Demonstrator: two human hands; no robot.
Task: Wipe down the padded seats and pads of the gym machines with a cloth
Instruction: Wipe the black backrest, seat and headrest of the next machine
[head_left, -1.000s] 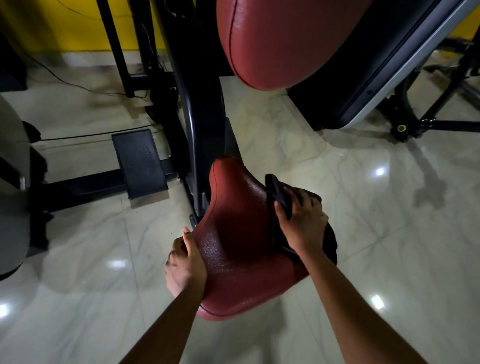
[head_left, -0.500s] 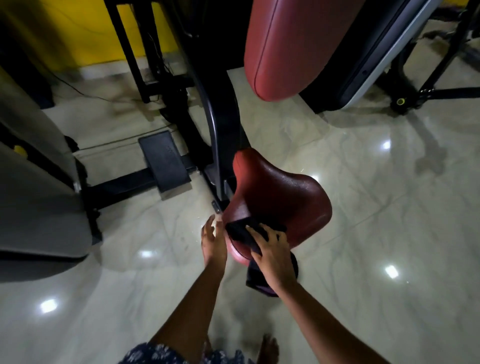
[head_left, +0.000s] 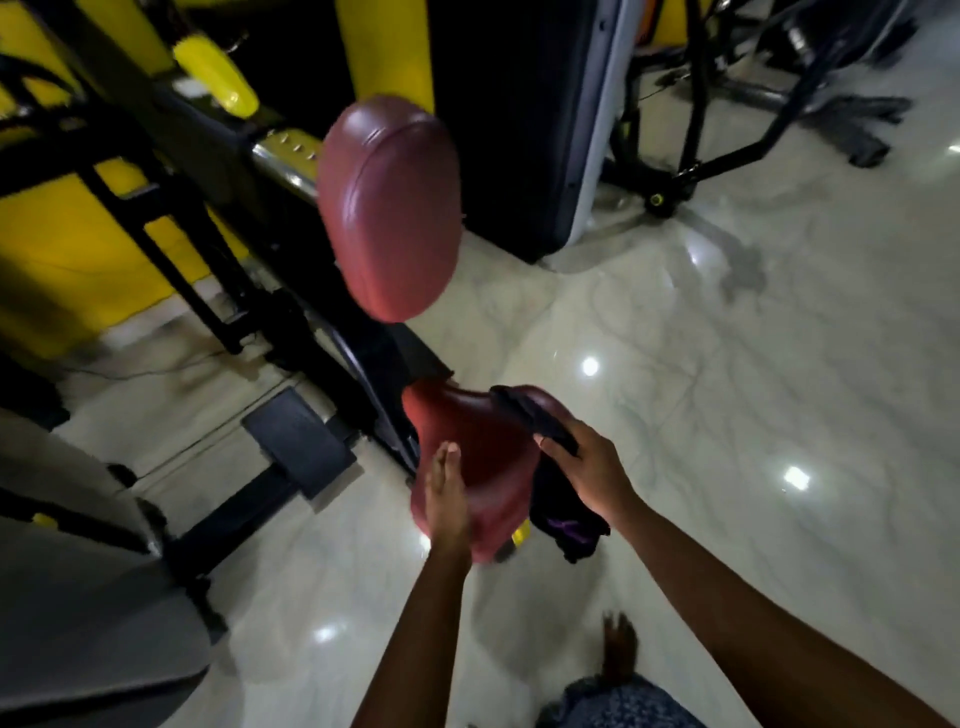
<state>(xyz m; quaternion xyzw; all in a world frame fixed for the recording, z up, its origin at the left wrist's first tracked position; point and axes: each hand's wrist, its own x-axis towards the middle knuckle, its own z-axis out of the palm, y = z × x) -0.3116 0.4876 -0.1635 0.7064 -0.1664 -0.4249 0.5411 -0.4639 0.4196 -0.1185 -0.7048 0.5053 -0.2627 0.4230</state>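
cloth now over the right side of the seat

half a second ago your right hand had the cloth on the near left edge of the red seat. now it is at the seat's right side. the dark cloth lies across the top right corner of the seat, and the rest hangs down past the edge, below your palm. your view has lifted too. the whole oval back pad shows above the seat, where before you saw only its lower part. your bare foot is in view on the pale marble floor.

your left hand was beside the seat's near left edge. it now lies flat against the near left side of the seat, its fingers straight, held together and pointing away from you, holding nothing. motion blur softens this part, so how firmly it presses cannot be told.

your right hand is curled round the cloth, thumb on the seat side and the other fingers wrapped over a bunched fold.

the seat stands on a black frame post, with the back pad higher up on the same frame. a black footplate sits low to the left of the seat, well apart from both hands.
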